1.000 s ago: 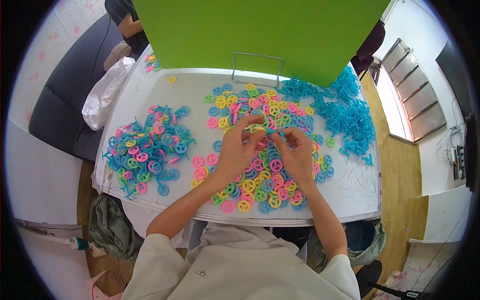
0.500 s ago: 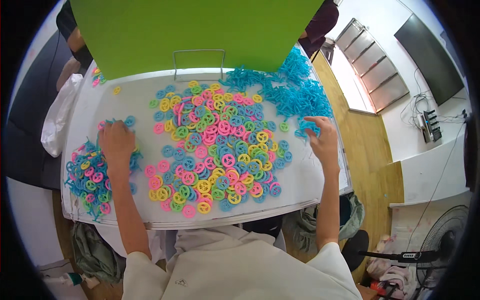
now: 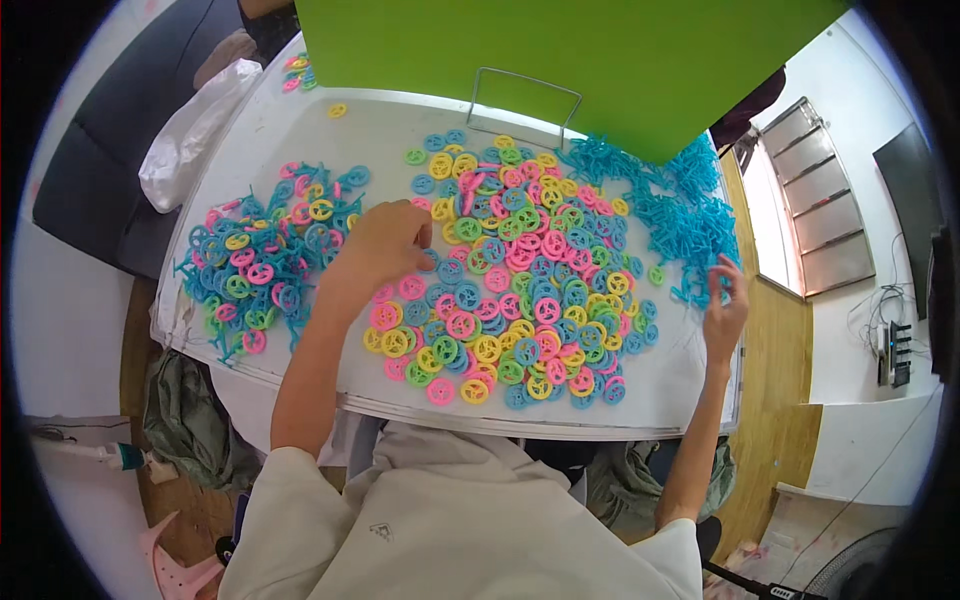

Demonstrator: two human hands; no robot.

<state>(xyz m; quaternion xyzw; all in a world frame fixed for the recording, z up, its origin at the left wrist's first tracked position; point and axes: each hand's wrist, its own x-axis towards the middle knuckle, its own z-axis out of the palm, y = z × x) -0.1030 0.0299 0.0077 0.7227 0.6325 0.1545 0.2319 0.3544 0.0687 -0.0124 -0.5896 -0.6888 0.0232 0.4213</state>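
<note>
My left hand (image 3: 385, 243) is over the left edge of a heap of small spoked plastic wheels (image 3: 520, 255) in pink, blue, yellow and green. Its fingers are curled in toward the thumb beside a blue wheel; whatever lies between the tips is hidden. At the right, my right hand (image 3: 728, 312) is at the near end of a pile of thin blue plastic pieces (image 3: 685, 215), fingers bent but apart. Left of my left forearm lies another heap (image 3: 255, 260), where wheels and blue pieces are mixed, some apparently joined.
A tall green board (image 3: 560, 60) with a wire handle (image 3: 525, 100) stands across the far side of the white table (image 3: 390, 130). A white plastic bag (image 3: 195, 135) hangs by the left edge. Other people's arms show partly behind the board. Green cloth sacks (image 3: 185, 425) sit below the table.
The view has swung, shifting the scene rightward. My left hand has moved right from the mixed heap to the wheels. My right hand remains by the blue pieces.
</note>
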